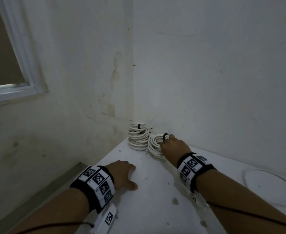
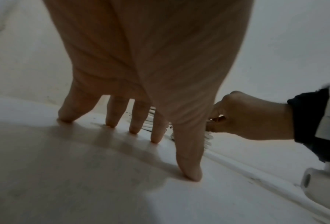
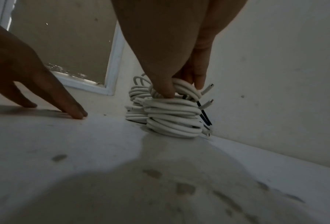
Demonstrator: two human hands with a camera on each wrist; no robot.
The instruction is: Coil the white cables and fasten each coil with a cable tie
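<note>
Coil orientation: the near coil [image 1: 155,146] lies flat, its rings stacked upward from the table [image 1: 155,191]; its cut ends [image 3: 208,89] stick out toward the right-hand wall [image 1: 223,73].
Coil place: in the far corner of the table, just beside the right-hand wall, touching or nearly touching the far coil [image 1: 138,137], which sits deeper in the corner.
Coil look: white round cable wound in many loose turns; a black cable tie [image 1: 164,136] wraps the top of the near coil, and black tie tails [image 3: 205,115] hang down its wall side. The far coil also carries a black tie [image 1: 139,126].
Right hand [image 1: 174,146]: thumb and fingers curl round the top turns of the near coil by the tie, clamped on it.
Left hand [image 1: 123,174]: fingers [image 2: 189,166] straight and spread, tips pressing on the bare table, holding nothing, well apart from the coils.
Loose cable [image 1: 270,178]: an uncoiled white loop lies on the table at the right.
Surface: white table top, speckled with dark marks and smudges.
Room: dim corner of stained white walls; a white-framed window [image 1: 12,65] on the left wall.
Wrists: both wear black bands with black-and-white marker tags.
</note>
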